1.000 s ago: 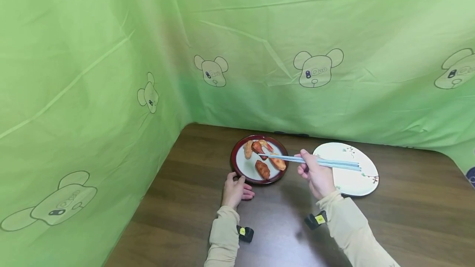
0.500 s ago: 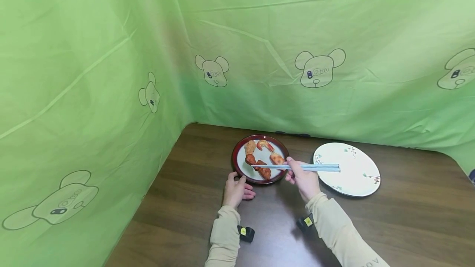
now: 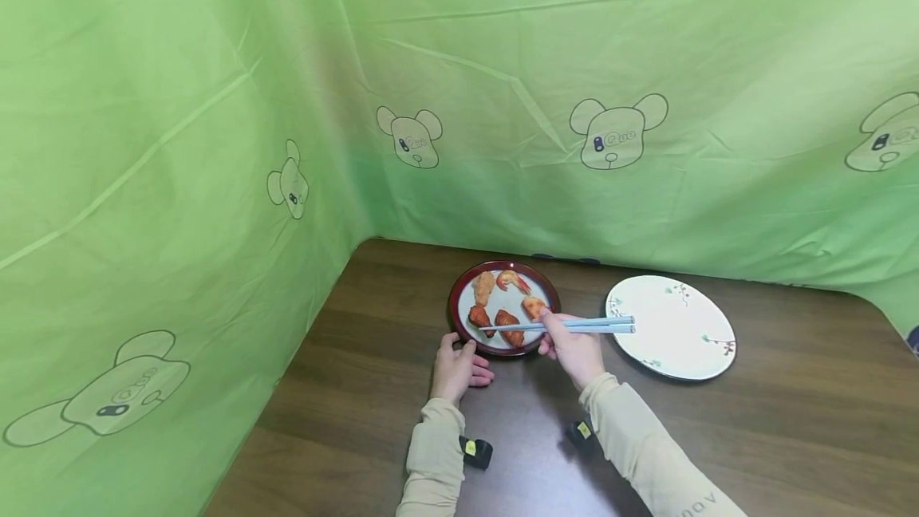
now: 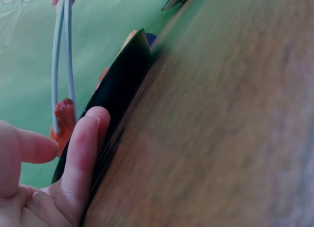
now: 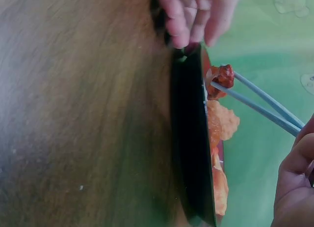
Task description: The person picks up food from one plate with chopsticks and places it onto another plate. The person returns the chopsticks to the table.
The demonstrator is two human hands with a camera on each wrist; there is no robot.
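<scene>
At the near-left edge of a red-rimmed round plate (image 3: 455,301), my left hand (image 3: 454,369) grips the rim, with digits on both sides of it in the left wrist view. My right hand (image 3: 574,348) holds a pair of light-blue chopsticks (image 3: 596,324) over the plate's right side. Their tips straddle a reddish-brown piece of fried chicken (image 3: 479,317) at the plate's lower left. Also on the plate are a browned chicken wing (image 3: 509,329), a breaded fried piece (image 3: 484,287), a shrimp (image 3: 512,281) and a golden-brown piece (image 3: 533,307) partly hidden by my right hand.
A white oval plate (image 3: 675,329) with a small branch pattern lies to the right on the brown wooden table (image 3: 790,389). Green cloth (image 3: 502,182) with bear-head drawings hangs behind the table and along its left side.
My right hand has moved left and nearer with the chopsticks, carrying the reddish chicken from the plate's upper middle to its lower left. The left hand stays at the rim.
</scene>
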